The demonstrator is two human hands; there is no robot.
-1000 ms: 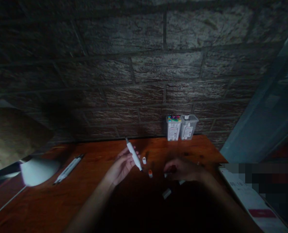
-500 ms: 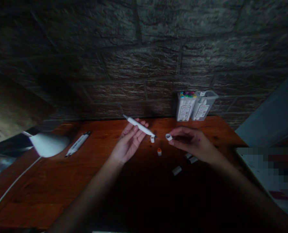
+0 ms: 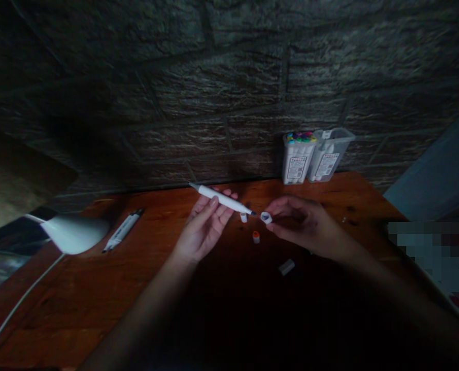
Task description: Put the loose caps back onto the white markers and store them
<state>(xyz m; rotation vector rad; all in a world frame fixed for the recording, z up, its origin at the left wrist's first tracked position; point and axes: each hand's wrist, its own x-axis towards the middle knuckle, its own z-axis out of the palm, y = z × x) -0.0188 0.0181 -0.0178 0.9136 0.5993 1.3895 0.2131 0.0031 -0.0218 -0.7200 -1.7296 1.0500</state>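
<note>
My left hand (image 3: pixel 204 226) grips a white marker (image 3: pixel 221 199) held almost level above the wooden table (image 3: pixel 98 288), its dark tip pointing right. My right hand (image 3: pixel 302 224) pinches a small white cap (image 3: pixel 266 217) with its open end facing that tip, a short gap between them. On the table below lie a white cap (image 3: pixel 243 217), an orange-topped cap (image 3: pixel 256 237) and a grey cap (image 3: pixel 286 266).
Two clear tubs stand against the brick wall: one full of coloured markers (image 3: pixel 298 157), one nearly empty (image 3: pixel 330 154). A pair of markers (image 3: pixel 123 230) lies at the left beside a white lamp head (image 3: pixel 74 234) with its cord. A blurred sheet lies at the right edge.
My right hand rose from the table with a white cap and brought it up to the marker's tip. My left hand tilted the marker from steep to nearly level.
</note>
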